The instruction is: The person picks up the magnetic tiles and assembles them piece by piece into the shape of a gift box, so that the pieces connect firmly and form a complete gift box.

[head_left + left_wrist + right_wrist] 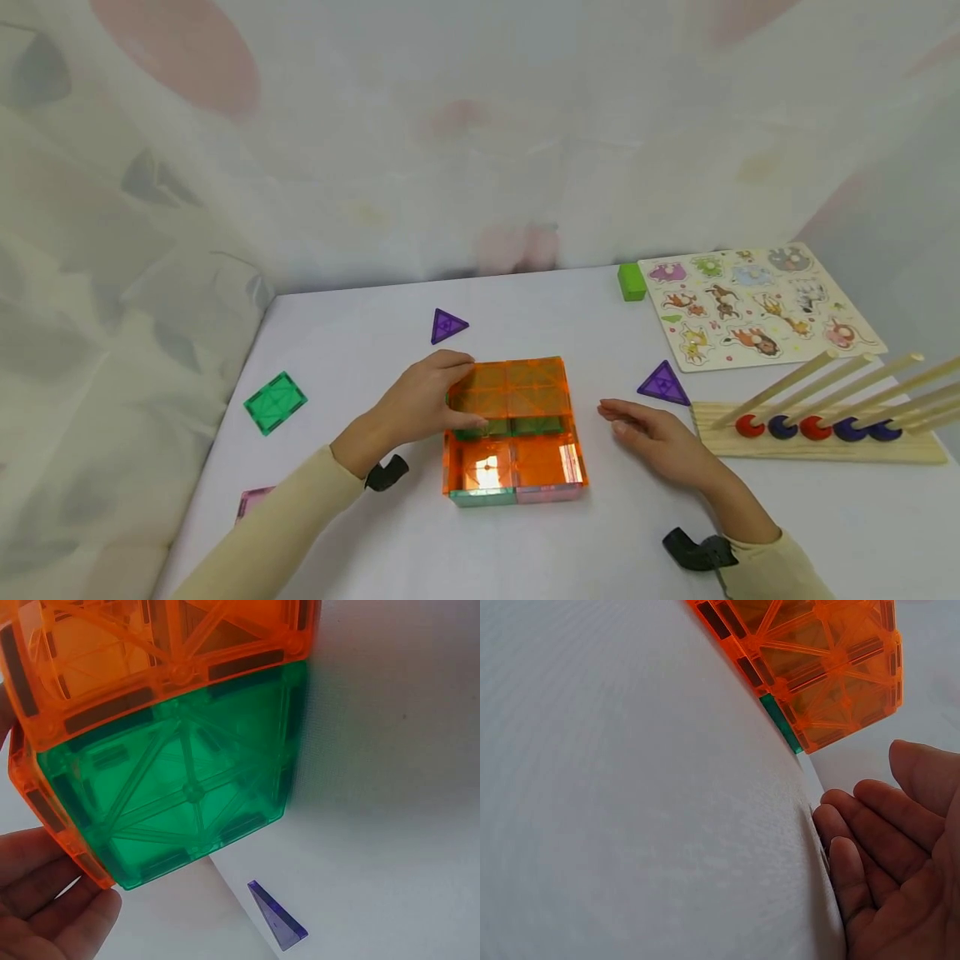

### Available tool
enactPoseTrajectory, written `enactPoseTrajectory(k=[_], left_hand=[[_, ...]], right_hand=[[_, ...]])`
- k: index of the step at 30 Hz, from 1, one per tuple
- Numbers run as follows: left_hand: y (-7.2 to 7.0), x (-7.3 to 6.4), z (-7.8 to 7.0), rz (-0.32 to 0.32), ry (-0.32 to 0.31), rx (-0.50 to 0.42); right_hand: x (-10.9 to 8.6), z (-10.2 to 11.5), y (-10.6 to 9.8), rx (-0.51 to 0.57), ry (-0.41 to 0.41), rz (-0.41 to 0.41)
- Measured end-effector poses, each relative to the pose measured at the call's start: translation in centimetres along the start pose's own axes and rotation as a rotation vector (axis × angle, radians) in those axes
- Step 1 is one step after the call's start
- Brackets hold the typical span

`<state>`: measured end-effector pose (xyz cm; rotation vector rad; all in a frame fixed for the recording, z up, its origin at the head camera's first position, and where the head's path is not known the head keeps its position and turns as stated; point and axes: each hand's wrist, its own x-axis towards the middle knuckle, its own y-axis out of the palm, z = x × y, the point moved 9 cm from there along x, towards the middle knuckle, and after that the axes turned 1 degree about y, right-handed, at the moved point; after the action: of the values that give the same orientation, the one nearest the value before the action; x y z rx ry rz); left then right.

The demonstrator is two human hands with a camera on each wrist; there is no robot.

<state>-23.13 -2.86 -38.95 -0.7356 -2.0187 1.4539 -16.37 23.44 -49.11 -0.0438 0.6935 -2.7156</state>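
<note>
A low box of see-through magnetic tiles (551, 457) stands mid-table, mostly orange, with green and pink tiles along its front. Orange tiles (525, 387) cover its back half, with a green strip showing just in front of them. My left hand (423, 400) grips this orange cover at its left side, fingers toward the back corner and thumb at the front edge. In the left wrist view its fingertips (101, 911) touch an orange tile's edge, beside a green tile wall (187, 787). To the box's right my right hand (660, 437) lies by the table, fingers loosely bent and holding nothing.
Purple triangle tiles (447, 326) lie behind and right of the box. A green tile (275, 403) and a pink tile (253, 498) lie left. Rightward are a green block (632, 282), an animal puzzle board (757, 304) and a wooden peg stand (817, 446) with red and blue beads.
</note>
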Motion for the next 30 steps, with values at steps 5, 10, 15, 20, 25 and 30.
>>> enactPoseTrajectory(k=[5, 10, 15, 20, 25, 30], left_hand=[[0.3, 0.1, 0.0, -0.005, 0.001, -0.01], [0.4, -0.2, 0.4, -0.013, -0.03, -0.028], [0.5, -0.2, 0.4, -0.013, -0.037, -0.039], [0.3, 0.1, 0.3, -0.026, -0.021, -0.032], [0.5, -0.2, 0.5, 0.003, -0.024, -0.041], [0.0, -1.7, 3.1, 0.008, -0.136, -0.139]], right_hand=[[-0.1, -0.2, 0.0, -0.003, 0.008, -0.005], [-0.1, -0.1, 0.2, 0.019, 0.003, 0.007], [0.1, -0.1, 0.1, -0.016, 0.003, 0.0], [0.1, -0.3, -0.1, -0.033, 0.017, -0.011], [0.2, -0.4, -0.1, -0.028, 0.029, -0.004], [0.1, -0.3, -0.1, -0.026, 0.037, -0.012]])
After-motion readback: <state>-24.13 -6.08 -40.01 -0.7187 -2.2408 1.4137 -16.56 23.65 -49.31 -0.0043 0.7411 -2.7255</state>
